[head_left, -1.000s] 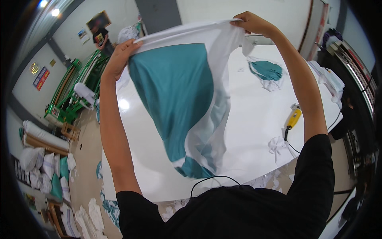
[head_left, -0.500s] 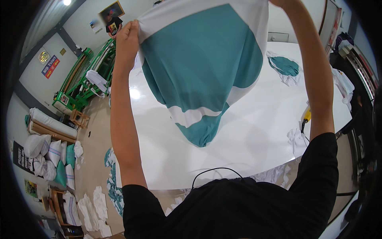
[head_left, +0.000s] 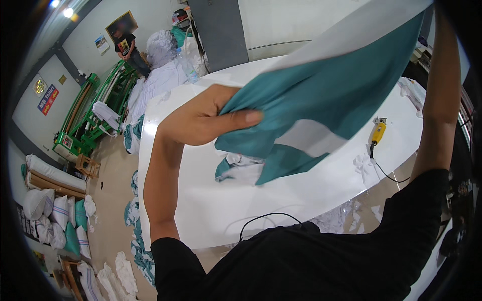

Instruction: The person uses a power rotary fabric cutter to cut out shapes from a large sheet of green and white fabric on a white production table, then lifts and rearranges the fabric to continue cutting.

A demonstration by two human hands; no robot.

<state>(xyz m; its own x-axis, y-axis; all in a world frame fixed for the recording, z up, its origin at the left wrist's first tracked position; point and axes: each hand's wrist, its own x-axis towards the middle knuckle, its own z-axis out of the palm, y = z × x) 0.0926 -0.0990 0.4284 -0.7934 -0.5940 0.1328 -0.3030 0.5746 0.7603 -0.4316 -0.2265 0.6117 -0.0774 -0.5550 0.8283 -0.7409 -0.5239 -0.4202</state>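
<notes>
And here's the left hand (head_left: 203,118), its grip clamped on the teal-and-white fabric (head_left: 326,90), which stretches above the table (head_left: 201,210) and up toward the right! The right hand is out of view (so its grip I cannot tell), while a yellow corded power tool (head_left: 377,133) lies on the table's right side

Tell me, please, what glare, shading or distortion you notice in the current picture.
Head view: ceiling lamps glare at upper left; head view: darker creases shade the teal-and-white cloth held in the left hand; head view: the white table bows along its near edge, and the picture's corners go black.
</notes>
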